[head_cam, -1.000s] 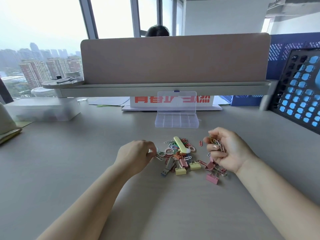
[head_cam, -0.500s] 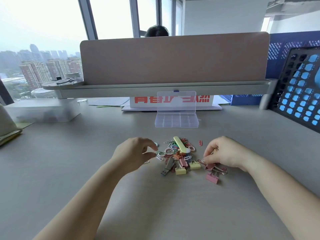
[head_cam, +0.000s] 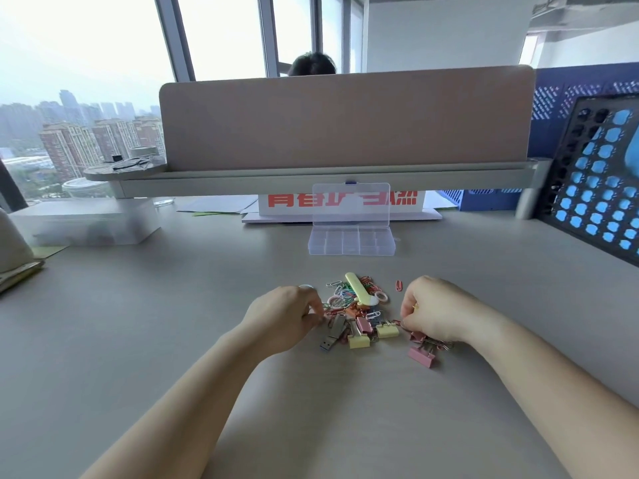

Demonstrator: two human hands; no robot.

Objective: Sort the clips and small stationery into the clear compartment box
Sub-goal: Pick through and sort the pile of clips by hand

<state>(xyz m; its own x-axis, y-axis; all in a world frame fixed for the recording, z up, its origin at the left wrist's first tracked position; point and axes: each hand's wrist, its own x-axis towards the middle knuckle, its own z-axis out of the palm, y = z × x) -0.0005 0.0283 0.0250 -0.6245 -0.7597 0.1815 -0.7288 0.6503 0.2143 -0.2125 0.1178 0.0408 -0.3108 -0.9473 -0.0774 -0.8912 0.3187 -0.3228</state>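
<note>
Clips (head_cam: 349, 299) lie heaped on the desk (head_cam: 173, 323) between your hands, with a long yellow piece (head_cam: 358, 288) on top. Your left hand (head_cam: 283, 316) sits at the heap's 9 o'clock edge, fingers curled with the tips among the paper clips; you cannot tell from this view whether it pinches one. Your right hand (head_cam: 432, 312) is at 3 o'clock, knuckles up, fingers curled tight and pinching clips at the heap's edge, a yellow glint showing inside the fist. A USB stick (head_cam: 333, 335) lies at 7 o'clock, two yellow binder clips (head_cam: 359, 341) at 6, a pink binder clip (head_cam: 421, 357) at 4 just under your right wrist. One red clip (head_cam: 398, 285) lies alone at 2. The box (head_cam: 351, 242) stands at 12 o'clock, well apart, lid upright.
</note>
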